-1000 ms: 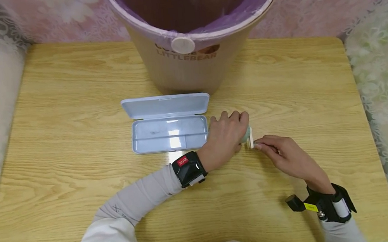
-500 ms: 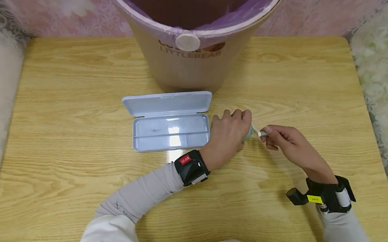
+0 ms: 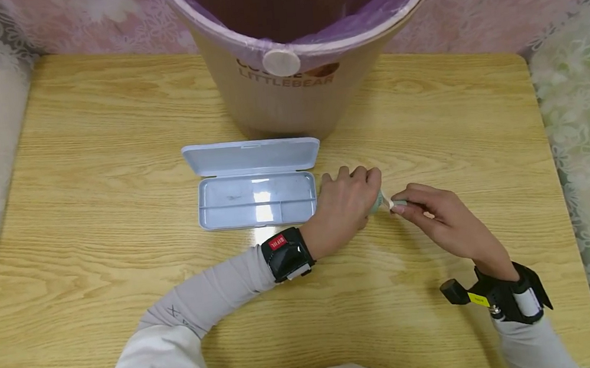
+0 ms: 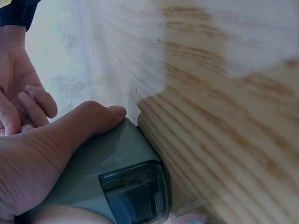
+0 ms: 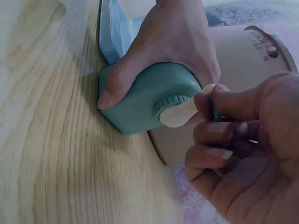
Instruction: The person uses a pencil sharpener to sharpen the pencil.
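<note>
A green crank pencil sharpener (image 5: 140, 93) stands on the table, largely covered by my left hand (image 3: 345, 209) in the head view. That hand grips its body from above, the thumb (image 5: 114, 88) along one side. A dark see-through window (image 4: 135, 191) shows on its end in the left wrist view. My right hand (image 3: 443, 223) pinches the knob at the end of the white crank arm (image 5: 180, 112), which sticks out from a ribbed collar (image 5: 170, 103). Whether a pencil sits in the sharpener cannot be seen.
Left of the sharpener lies a pale blue pencil case (image 3: 239, 218), lid raised, with divided compartments. Behind it stands a tall beige bin (image 3: 287, 107) lined with a purple bag. The wooden table (image 3: 93, 138) meets patterned coverings at its back and sides.
The crank has turned from pointing toward my body to pointing right, and my right hand has moved up with it. My left hand keeps its grip on the pencil sharpener.
</note>
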Tool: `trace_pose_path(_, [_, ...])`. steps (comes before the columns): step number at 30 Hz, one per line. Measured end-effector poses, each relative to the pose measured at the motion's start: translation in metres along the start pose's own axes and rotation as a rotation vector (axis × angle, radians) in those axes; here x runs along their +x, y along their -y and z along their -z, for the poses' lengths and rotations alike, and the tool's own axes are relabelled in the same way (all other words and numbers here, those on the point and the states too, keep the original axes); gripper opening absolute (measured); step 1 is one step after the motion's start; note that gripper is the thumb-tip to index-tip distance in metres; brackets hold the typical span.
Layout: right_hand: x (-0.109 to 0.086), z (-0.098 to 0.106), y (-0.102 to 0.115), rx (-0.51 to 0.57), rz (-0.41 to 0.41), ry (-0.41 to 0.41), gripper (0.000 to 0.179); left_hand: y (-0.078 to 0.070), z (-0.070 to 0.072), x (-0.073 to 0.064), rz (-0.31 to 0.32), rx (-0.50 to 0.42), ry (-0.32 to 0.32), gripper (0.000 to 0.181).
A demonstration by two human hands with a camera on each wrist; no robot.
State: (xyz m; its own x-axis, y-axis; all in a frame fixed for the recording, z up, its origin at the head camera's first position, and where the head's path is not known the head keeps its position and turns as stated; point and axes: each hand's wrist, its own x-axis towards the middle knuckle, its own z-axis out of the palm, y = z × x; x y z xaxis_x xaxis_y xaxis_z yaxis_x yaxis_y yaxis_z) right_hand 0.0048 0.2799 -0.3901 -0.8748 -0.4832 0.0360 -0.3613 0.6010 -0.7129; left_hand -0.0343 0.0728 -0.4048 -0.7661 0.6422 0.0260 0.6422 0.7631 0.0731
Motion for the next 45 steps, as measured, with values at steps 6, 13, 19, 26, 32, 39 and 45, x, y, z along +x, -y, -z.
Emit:
trace_pose_path(6, [0.006,-0.002,-0.004,-0.134,0.032,-0.107,0.015,0.002,0.001,0.000,0.001,0.007,-0.007,0.034])
trace_pose_path(13, [0.025,0.003,-0.017,-0.094,0.004,-0.158,0.019,0.001,-0.003,0.001,-0.013,-0.002,-0.029,0.031])
trace_pose_path(19, [0.032,0.013,-0.027,-0.073,0.019,-0.104,0.021,0.000,-0.005,0.001,-0.026,-0.001,-0.046,0.035])
trace_pose_path(26, [0.043,0.018,-0.035,-0.049,-0.056,-0.009,0.019,0.000,-0.003,0.003,-0.016,-0.001,-0.023,0.044])
trace_pose_path(32, [0.045,0.018,-0.041,-0.005,-0.105,0.051,0.024,-0.001,-0.002,0.003,-0.020,-0.005,0.001,0.046])
trace_pose_path(39, [0.044,0.008,-0.044,-0.013,-0.210,0.047,0.026,0.000,-0.002,0.002,-0.024,-0.012,0.000,0.049])
trace_pose_path(45, [0.044,-0.002,-0.044,-0.095,-0.203,0.060,0.028,0.001,-0.002,0.001,-0.011,-0.016,0.016,0.053])
